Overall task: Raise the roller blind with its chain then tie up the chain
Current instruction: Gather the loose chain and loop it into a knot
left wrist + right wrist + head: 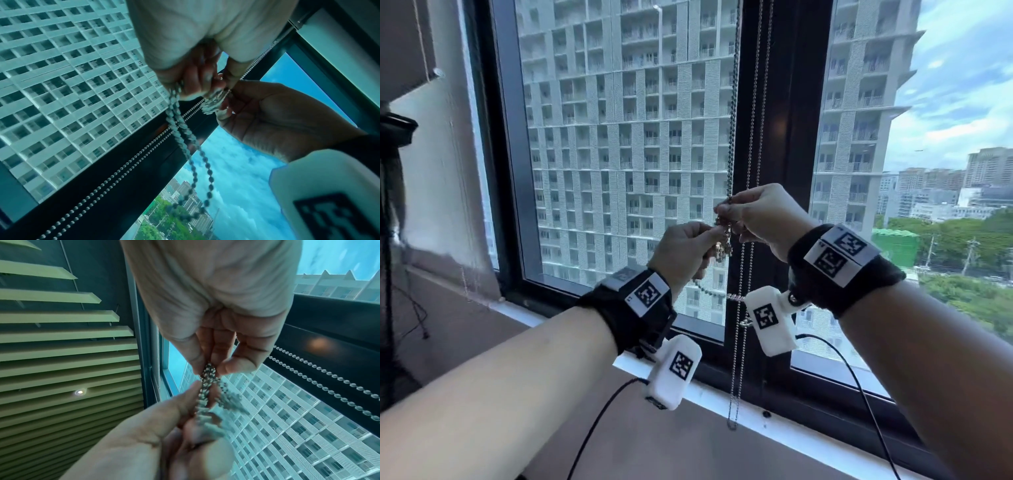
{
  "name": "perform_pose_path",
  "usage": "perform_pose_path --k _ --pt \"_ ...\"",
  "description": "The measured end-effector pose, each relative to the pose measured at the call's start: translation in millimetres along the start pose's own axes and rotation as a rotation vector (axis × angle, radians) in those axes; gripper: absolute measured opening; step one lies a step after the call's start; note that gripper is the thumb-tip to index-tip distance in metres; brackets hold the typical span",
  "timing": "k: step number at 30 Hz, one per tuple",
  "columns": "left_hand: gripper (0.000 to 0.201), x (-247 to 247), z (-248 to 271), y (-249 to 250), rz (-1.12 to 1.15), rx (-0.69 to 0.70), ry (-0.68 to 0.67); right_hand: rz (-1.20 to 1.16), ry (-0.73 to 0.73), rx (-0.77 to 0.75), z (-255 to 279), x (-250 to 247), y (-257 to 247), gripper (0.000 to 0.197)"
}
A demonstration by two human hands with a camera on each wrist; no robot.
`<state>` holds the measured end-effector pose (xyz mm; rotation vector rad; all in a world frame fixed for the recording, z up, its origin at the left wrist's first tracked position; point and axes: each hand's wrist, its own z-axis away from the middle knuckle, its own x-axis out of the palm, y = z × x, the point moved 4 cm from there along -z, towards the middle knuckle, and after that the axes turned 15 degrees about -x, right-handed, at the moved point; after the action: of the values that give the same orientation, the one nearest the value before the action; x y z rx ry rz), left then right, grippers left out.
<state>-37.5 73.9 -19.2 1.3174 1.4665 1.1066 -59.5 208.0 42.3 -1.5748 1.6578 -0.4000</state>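
A dark bead chain [732, 102] hangs down the window to my hands, where part of it is gathered into a small bundle [723, 236]. My left hand [714, 236] grips the lower part of the bundle. My right hand [726, 209] pinches its top between thumb and fingers. In the left wrist view a loose loop of chain [185, 146] dangles below my left hand [205, 87], with the right hand [226, 104] close beside it. The right wrist view has my right hand [209, 368] pinching the bundle [205, 394] above the left hand [197, 389]. No blind fabric covers the glass.
A second, silver bead chain [748, 154] hangs free just right of my hands, down to the white sill [756, 421]. A black window mullion [784, 137] stands behind it. Another blind [404, 41] is at the upper left, above a dark stand [390, 205].
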Motion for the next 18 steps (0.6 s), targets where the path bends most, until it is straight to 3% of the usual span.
perform_pose_path --k 3,10,18 --pt "0.027 -3.9 2.6 -9.4 -0.034 0.025 0.064 0.001 0.011 0.011 -1.8 -1.9 4.4 0.014" --pt "0.011 -3.4 12.8 -34.2 0.074 -0.026 0.081 -0.008 0.031 -0.005 0.9 -4.3 9.4 0.014" --pt "0.021 4.6 21.6 -59.4 0.092 -0.063 0.051 0.010 0.026 -0.013 5.9 -5.6 17.4 0.012"
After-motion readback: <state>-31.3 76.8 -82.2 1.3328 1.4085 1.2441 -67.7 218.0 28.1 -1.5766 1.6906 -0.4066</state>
